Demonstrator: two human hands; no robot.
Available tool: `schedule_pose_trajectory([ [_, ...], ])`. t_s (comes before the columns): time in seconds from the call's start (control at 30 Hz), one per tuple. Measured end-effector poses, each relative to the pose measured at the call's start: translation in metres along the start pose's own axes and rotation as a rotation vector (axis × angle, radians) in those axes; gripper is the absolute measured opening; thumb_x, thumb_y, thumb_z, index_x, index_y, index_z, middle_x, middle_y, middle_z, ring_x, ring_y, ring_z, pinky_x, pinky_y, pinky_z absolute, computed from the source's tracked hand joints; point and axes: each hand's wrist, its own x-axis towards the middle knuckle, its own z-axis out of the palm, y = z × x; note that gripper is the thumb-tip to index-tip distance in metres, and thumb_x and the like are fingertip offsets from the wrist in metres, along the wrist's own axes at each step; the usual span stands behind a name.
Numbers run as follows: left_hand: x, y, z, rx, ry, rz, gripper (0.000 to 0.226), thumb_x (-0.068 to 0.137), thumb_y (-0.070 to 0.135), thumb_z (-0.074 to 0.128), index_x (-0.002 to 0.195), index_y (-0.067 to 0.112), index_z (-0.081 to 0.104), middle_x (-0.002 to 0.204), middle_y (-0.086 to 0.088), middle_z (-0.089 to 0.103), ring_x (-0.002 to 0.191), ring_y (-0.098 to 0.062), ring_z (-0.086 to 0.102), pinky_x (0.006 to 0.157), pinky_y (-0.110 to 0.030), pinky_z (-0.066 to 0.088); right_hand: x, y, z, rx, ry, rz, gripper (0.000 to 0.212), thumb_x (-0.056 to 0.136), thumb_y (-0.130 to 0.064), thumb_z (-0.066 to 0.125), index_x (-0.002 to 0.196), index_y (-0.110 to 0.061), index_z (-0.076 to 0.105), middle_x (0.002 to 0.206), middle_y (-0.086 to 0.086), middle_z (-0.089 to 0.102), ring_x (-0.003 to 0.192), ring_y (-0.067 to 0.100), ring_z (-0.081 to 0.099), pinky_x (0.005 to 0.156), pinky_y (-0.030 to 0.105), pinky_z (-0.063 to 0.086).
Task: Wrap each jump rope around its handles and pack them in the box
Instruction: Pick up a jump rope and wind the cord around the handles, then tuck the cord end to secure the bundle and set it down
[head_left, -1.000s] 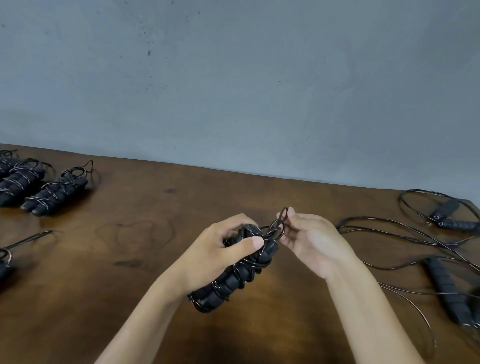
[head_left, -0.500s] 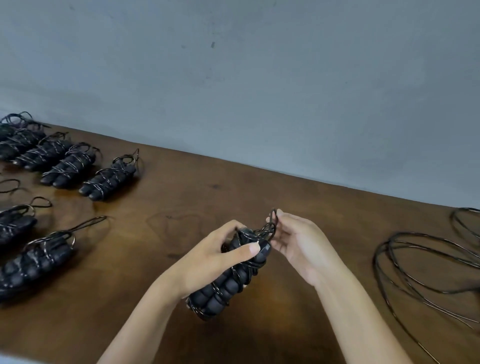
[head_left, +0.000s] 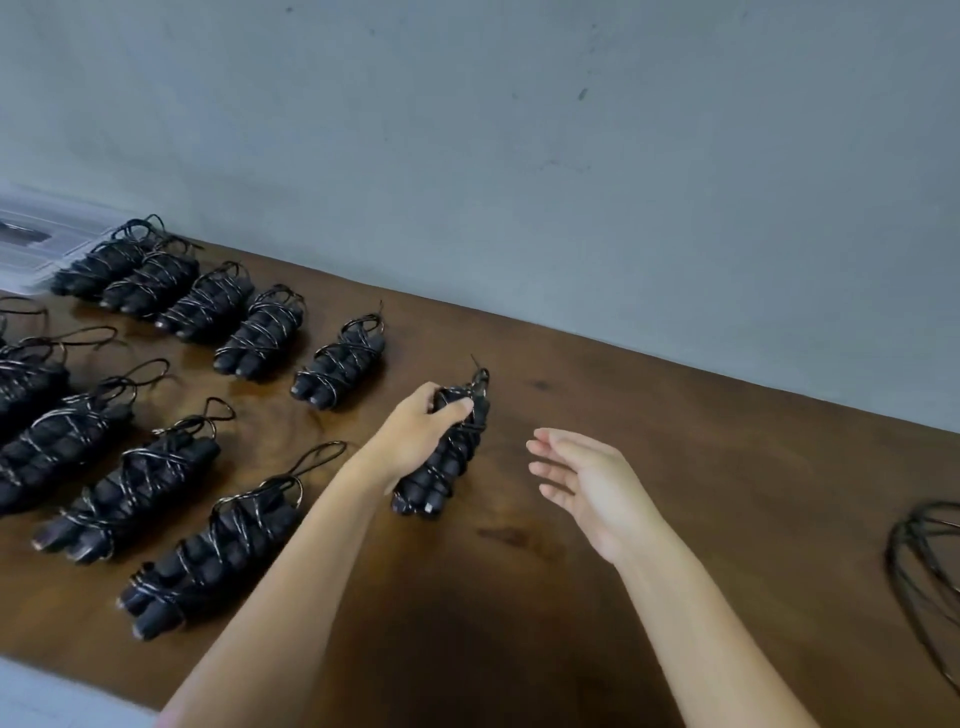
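Fingers of our left hand (head_left: 423, 434) curl round the wrapped jump rope (head_left: 448, 453), holding it at the wooden table (head_left: 649, 467) just right of two rows of finished bundles (head_left: 208, 467). We keep our right hand (head_left: 582, 480) apart from it, fingers straight and slightly spread, holding nothing. Loose black cord (head_left: 924, 566) lies at the far right edge.

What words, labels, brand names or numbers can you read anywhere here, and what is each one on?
None can be read.
The black wrapped jump rope bundle gripped by the left hand shows no print.
The pale clear plastic packaging at the far left is too blurred to tell.
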Motion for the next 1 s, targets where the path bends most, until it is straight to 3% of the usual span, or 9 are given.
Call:
schedule_pose_trajectory([
  [0.2, 0.081, 0.004, -0.033, 0.103, 0.092, -0.028, 0.053, 0.103, 0.051, 0.059, 0.131, 0.005, 0.06, 0.124, -0.009, 0.068, 0.115, -0.029, 0.063, 0.108, -0.049, 0.049, 0.003, 0.007, 0.025, 0.011, 0.054, 0.004, 0.021, 0.106, -0.018, 0.054, 0.113, -0.016, 0.074, 0.107, 0.001, 0.078, 0.104, 0.022, 0.072, 0.088, 0.035, 0.055],
  [0.4, 0.125, -0.004, -0.041, 0.207, 0.056, -0.085, 0.058, 0.105, 0.051, 0.057, 0.13, -0.002, 0.057, 0.094, -0.01, 0.06, 0.091, -0.029, 0.057, 0.082, -0.038, 0.044, 0.003, 0.016, 0.035, 0.094, 0.093, 0.007, 0.021, 0.104, -0.014, 0.054, 0.113, -0.01, 0.073, 0.108, 0.007, 0.078, 0.093, 0.022, 0.069, 0.084, 0.035, 0.052],
  [0.53, 0.136, -0.013, -0.036, 0.32, 0.068, -0.104, 0.064, 0.106, 0.055, 0.049, 0.132, -0.003, 0.058, 0.125, -0.028, 0.066, 0.116, -0.043, 0.062, 0.092, -0.044, 0.048, 0.003, 0.015, 0.036, 0.115, 0.126, -0.011, 0.021, 0.104, -0.012, 0.054, 0.113, -0.01, 0.073, 0.108, 0.008, 0.078, 0.092, 0.022, 0.069, 0.084, 0.035, 0.052],
  [0.63, 0.135, -0.009, -0.028, 0.535, 0.117, -0.074, 0.067, 0.106, 0.059, 0.044, 0.135, 0.0, 0.056, 0.137, -0.027, 0.056, 0.128, -0.046, 0.051, 0.107, -0.052, 0.043, 0.002, 0.013, 0.035, 0.123, 0.155, -0.028, 0.021, 0.104, -0.012, 0.054, 0.113, -0.009, 0.073, 0.107, 0.008, 0.078, 0.091, 0.021, 0.069, 0.082, 0.035, 0.052],
  [0.7, 0.13, -0.004, -0.024, 0.536, 0.139, -0.012, 0.062, 0.107, 0.052, 0.048, 0.141, 0.0, 0.051, 0.146, -0.027, 0.046, 0.129, -0.045, 0.049, 0.11, -0.052, 0.043, 0.001, 0.012, 0.032, 0.119, 0.173, -0.043, 0.021, 0.104, -0.011, 0.054, 0.112, -0.009, 0.073, 0.107, 0.008, 0.078, 0.09, 0.021, 0.069, 0.08, 0.034, 0.051],
  [1.0, 0.104, 0.025, -0.004, 0.662, 0.208, 0.222, 0.056, 0.106, 0.045, 0.055, 0.148, 0.009, 0.049, 0.153, -0.02, 0.043, 0.138, -0.042, 0.042, 0.114, -0.052, 0.038, -0.017, 0.005, -0.007, 0.116, 0.273, -0.115, 0.021, 0.104, -0.012, 0.055, 0.113, -0.009, 0.073, 0.107, 0.009, 0.077, 0.088, 0.02, 0.069, 0.081, 0.034, 0.053],
])
